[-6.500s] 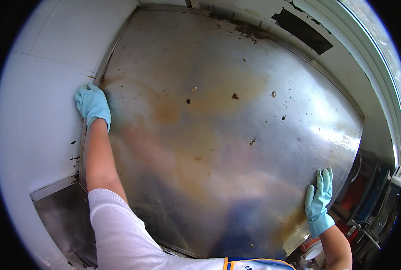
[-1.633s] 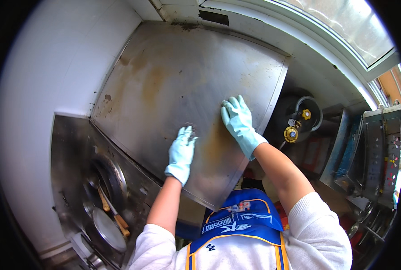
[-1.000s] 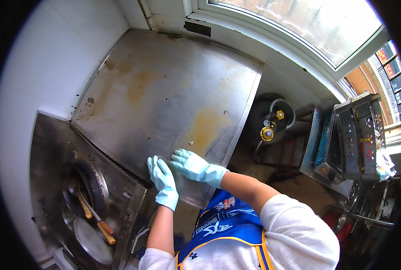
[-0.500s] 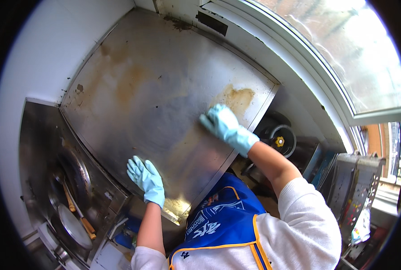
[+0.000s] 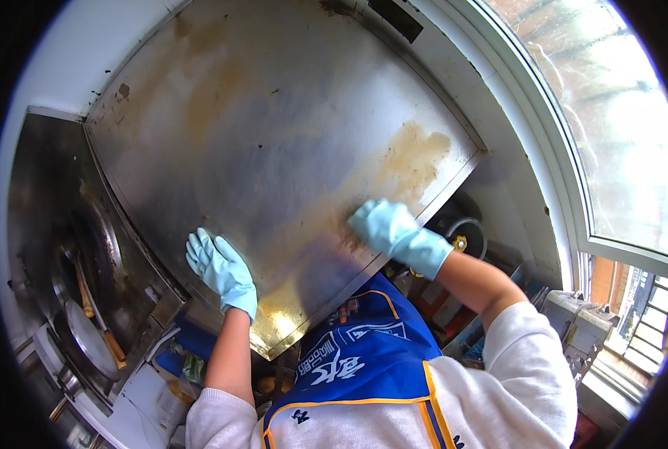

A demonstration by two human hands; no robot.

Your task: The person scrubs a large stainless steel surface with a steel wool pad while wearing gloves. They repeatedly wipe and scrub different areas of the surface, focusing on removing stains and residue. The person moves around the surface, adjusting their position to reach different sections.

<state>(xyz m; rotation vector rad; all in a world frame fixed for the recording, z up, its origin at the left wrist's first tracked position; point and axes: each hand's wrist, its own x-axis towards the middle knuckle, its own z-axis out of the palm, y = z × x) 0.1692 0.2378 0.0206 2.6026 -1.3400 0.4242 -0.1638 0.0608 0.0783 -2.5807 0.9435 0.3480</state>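
Observation:
A large stainless steel panel [image 5: 274, 172] spreads out in front of me, streaked with brown, greasy-looking patches. My left hand [image 5: 222, 269], in a light blue rubber glove, rests on its near left part with the fingers stretched out. The glove on my right hand [image 5: 400, 238] matches; its fingers are curled down against the steel close to the near right edge. Whatever lies under those fingers is hidden, and the hand is slightly blurred. Beyond the right hand spreads a tan, wet-looking stain [image 5: 416, 159].
At lower left lie a wok [image 5: 98, 232], a round lid [image 5: 88, 340] and wooden-handled utensils [image 5: 113, 344]. A window [image 5: 611, 127] lines the right side. Below it stand a pot with a yellow knob [image 5: 460, 242] and a metal rack [image 5: 577, 322]. My blue apron [image 5: 371, 340] meets the panel's near edge.
The view has shifted, with the panel's far side now cut off. My right hand has slid nearer to me over the steel, away from the tan stain. My left hand stays flat.

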